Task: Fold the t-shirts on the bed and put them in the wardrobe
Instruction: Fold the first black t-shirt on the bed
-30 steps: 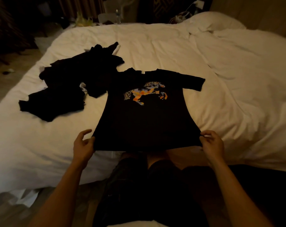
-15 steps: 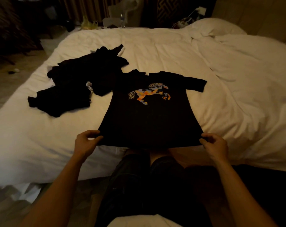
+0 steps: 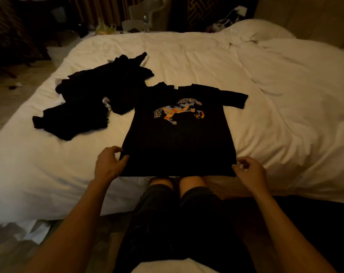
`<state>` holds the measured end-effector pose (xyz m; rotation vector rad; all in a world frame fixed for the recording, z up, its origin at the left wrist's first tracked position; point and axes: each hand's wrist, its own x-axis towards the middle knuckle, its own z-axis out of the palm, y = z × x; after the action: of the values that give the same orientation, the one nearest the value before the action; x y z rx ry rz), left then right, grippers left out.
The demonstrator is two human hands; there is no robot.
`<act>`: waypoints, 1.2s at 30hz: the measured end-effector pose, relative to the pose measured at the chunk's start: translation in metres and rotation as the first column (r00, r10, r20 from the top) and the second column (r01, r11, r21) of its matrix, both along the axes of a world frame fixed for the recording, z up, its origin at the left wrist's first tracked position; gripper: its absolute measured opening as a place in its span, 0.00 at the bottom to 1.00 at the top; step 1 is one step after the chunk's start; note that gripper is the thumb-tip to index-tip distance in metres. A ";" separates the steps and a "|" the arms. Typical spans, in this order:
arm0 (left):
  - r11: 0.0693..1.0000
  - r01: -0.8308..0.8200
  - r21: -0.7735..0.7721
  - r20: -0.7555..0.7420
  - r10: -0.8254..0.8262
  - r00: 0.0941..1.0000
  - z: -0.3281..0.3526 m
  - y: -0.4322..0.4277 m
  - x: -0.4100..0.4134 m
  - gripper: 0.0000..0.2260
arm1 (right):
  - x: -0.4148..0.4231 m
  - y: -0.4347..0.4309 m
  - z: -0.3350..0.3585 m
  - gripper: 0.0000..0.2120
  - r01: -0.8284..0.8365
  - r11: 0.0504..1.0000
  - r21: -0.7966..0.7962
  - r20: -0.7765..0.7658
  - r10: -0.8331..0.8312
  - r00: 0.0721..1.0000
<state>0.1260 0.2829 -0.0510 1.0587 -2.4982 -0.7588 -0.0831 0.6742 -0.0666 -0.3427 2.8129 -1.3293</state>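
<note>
A black t-shirt with an orange and blue horse print lies flat, front up, on the white bed, its hem at the near edge. My left hand holds the hem's left corner, thumb on top of the cloth. At the hem's right corner my right hand has its fingers curled and its thumb on the shirt's edge. A heap of other black t-shirts lies crumpled to the left, touching the flat shirt's left sleeve.
A rumpled white duvet and a pillow cover the bed's right side. My legs in dark shorts press against the bed's near edge. Floor runs along the left, with dim furniture and clutter beyond the far side.
Both hands have shifted slightly forward along the hem corners, drawing the shirt flat. My right hand's fingers look looser than before. The heap has not moved.
</note>
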 end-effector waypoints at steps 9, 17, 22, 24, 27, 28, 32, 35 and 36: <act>0.982 0.179 -0.059 0.012 -0.178 0.984 0.040 0.015 -0.086 0.23 | -0.038 -0.042 0.027 0.15 -0.147 0.989 -0.003 -0.134 0.145 0.980; 0.930 0.365 -0.046 0.065 -0.361 0.930 0.069 0.043 -0.219 0.19 | -0.119 -0.047 0.046 0.14 -0.099 0.995 0.006 -0.123 0.099 0.988; 0.852 0.516 -0.085 0.055 -0.513 0.856 0.071 0.066 -0.319 0.14 | -0.187 -0.044 0.050 0.12 0.003 0.998 0.055 -0.101 0.003 0.995; 0.809 0.584 -0.073 0.052 -0.581 0.812 0.069 0.075 -0.361 0.13 | -0.214 -0.045 0.045 0.11 0.034 0.996 0.077 -0.090 -0.027 0.996; 0.752 0.651 -0.104 0.073 -0.647 0.759 0.063 0.089 -0.427 0.15 | -0.254 -0.048 0.036 0.11 0.079 0.992 0.103 -0.063 -0.072 0.995; 0.737 0.668 -0.100 0.081 -0.663 0.744 0.060 0.094 -0.448 0.15 | -0.267 -0.050 0.033 0.10 0.095 0.989 0.115 -0.058 -0.088 0.994; 0.669 0.731 -0.137 0.078 -0.728 0.681 0.040 0.114 -0.525 0.15 | -0.316 -0.056 0.019 0.12 0.151 0.975 0.164 -0.026 -0.148 0.989; 0.633 0.757 -0.161 0.080 -0.756 0.649 0.024 0.130 -0.579 0.15 | -0.344 -0.061 0.006 0.19 0.171 0.958 0.230 -0.007 -0.175 0.985; 0.621 0.767 -0.160 0.087 -0.765 0.638 0.019 0.134 -0.595 0.15 | -0.351 -0.063 0.002 0.22 0.171 0.950 0.260 0.005 -0.179 0.984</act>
<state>-0.4694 0.4167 -0.0317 -0.1572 -2.9363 -0.6837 -0.4339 0.6109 -0.0649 -0.0681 3.0011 -0.9595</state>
